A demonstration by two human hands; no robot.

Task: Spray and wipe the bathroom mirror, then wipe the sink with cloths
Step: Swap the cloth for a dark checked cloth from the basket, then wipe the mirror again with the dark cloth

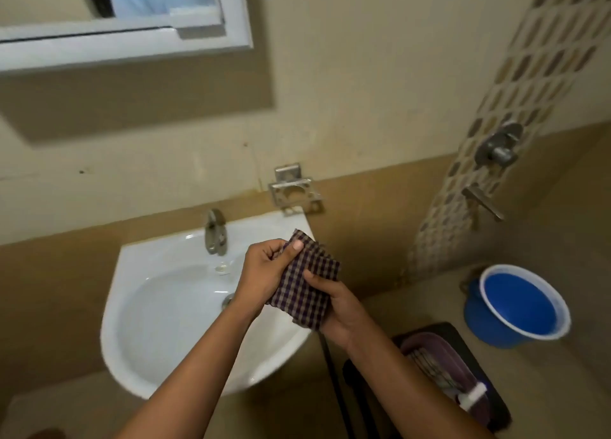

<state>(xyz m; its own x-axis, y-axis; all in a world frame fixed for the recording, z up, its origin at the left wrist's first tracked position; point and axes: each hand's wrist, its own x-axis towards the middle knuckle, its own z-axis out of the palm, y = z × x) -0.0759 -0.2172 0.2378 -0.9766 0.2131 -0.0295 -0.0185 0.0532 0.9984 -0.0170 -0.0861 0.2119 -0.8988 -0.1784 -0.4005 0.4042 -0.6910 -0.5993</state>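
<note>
Above the right rim of the sink (139, 309), both hands hold a folded checked cloth (305, 281). Left hand (264, 270): fingers curled round the cloth's far left edge, thumb pressed flat on its upper face. Right hand (337, 309): cupped under the near right side, thumb pinching the fabric from above. Far left, high on the wall, the lower corner of the mirror (132, 38) in its pale frame; the glass itself is mostly out of view. A tap (215, 232) stands at the far edge of the basin, with a metal wall bracket (294, 190) just right of it. Right of the sink, near the viewer, a purple tray (439, 369) on a dark stand holds striped fabric and a white item, possibly a spray nozzle; a blue bucket (517, 304) sits farther right.

The cloth appears to be in the course of folding or readying for a wipe. Risks, as judged: a loose pinch could let the folds open, so the pad trails into the basin and takes up water near the drain; a damp cloth would then streak the mirror.
</note>
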